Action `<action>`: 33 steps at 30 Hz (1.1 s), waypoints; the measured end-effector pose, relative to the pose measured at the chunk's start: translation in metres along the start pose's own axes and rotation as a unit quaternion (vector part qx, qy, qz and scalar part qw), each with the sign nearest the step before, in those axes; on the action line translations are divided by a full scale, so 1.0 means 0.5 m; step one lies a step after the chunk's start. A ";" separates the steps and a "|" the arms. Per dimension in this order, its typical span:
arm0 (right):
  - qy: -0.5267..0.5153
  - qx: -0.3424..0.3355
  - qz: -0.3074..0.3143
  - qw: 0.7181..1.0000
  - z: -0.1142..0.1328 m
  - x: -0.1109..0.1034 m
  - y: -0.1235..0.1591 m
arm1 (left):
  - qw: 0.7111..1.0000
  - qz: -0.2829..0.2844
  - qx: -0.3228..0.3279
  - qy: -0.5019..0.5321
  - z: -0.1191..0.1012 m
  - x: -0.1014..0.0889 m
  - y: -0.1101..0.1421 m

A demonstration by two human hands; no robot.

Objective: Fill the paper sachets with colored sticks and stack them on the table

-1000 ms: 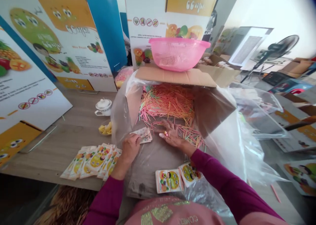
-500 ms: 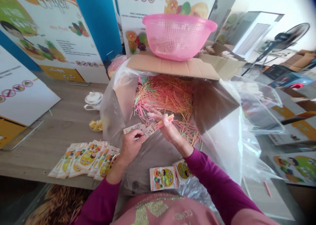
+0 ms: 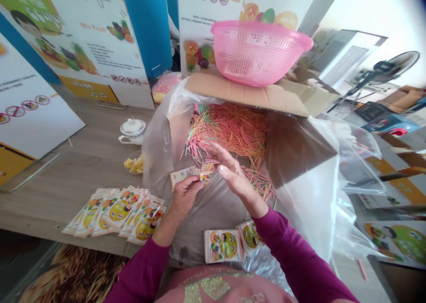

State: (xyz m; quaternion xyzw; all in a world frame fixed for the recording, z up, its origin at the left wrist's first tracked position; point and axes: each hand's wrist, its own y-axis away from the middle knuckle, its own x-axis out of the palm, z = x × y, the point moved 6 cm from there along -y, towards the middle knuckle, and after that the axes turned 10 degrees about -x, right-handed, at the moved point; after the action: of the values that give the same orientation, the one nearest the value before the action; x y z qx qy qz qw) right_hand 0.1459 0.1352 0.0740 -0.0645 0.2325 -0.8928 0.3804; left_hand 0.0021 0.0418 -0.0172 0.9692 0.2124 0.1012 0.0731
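My left hand (image 3: 185, 195) pinches a small printed pouch (image 3: 184, 177) over the front of the lined carton. Ends of coloured sticks show at the pouch's mouth, which points toward my right hand. Just right of that mouth, my right hand (image 3: 234, 176) is open, fingers stretched out and palm turned to the pouch; no sticks are seen in it. Behind both hands, a heap of thin pink, orange and green sticks (image 3: 229, 127) lies inside the carton (image 3: 296, 150). Two fuller-looking printed pouches (image 3: 223, 246) lie near my body.
Flat printed pouches (image 3: 116, 212) are fanned out on the table (image 3: 43, 205) at left. A lidded white pot (image 3: 133, 130) and a dish of yellow pieces (image 3: 134, 164) stand beside the carton's clear plastic liner (image 3: 156, 139). A pink basket (image 3: 258, 54) rests behind the carton flap.
The bundle of sticks held in my right hand has gone into the pouch, and that hand has opened. My left hand still holds the pouch. The camera view has shifted slightly.
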 end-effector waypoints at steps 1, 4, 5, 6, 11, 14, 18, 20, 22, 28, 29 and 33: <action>0.002 0.002 -0.007 1.000 0.005 -0.006 0.001 | 1.000 0.004 -0.005 0.014 0.003 0.000 0.001; 0.016 0.021 0.017 1.000 0.013 -0.001 0.016 | 1.000 0.024 -0.002 0.017 0.001 0.000 0.014; 0.022 0.024 0.026 0.999 0.014 0.006 0.025 | 0.999 0.031 0.000 0.008 -0.002 -0.001 0.022; 0.030 0.023 0.029 0.999 0.014 0.013 0.034 | 0.999 0.038 -0.001 -0.004 -0.004 -0.002 0.032; 0.075 0.026 0.025 0.997 -0.002 0.050 0.071 | 0.997 0.064 -0.030 -0.037 0.004 -0.006 0.091; 0.097 -0.003 0.066 0.993 0.005 0.068 0.072 | 0.997 0.041 -0.045 -0.041 0.014 -0.017 0.112; 0.145 -0.054 0.151 0.976 0.040 0.072 0.070 | 0.998 0.005 -0.042 -0.037 0.019 -0.034 0.111; 0.192 -0.066 0.184 0.962 0.050 0.069 0.076 | 0.999 -0.007 -0.030 -0.027 0.014 -0.038 0.108; 0.235 -0.080 0.180 0.952 0.050 0.066 0.086 | 0.999 -0.006 -0.032 -0.010 0.009 -0.034 0.109; 0.214 -0.092 0.089 0.968 0.029 0.072 0.102 | 0.995 0.092 -0.049 0.006 0.000 0.003 0.137; 0.211 -0.089 0.080 0.970 0.027 0.078 0.104 | 0.996 0.080 -0.039 -0.014 -0.003 -0.003 0.141; 0.195 -0.112 0.059 0.973 0.021 0.110 0.115 | 0.991 0.019 -0.033 -0.125 -0.002 -0.045 0.154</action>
State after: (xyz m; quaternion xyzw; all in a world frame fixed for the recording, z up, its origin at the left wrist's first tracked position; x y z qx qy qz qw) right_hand 0.1473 0.0578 0.0531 0.0821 0.4041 -0.8325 0.3700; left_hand 0.0124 -0.0370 -0.0056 0.9752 0.1795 -0.0128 0.1291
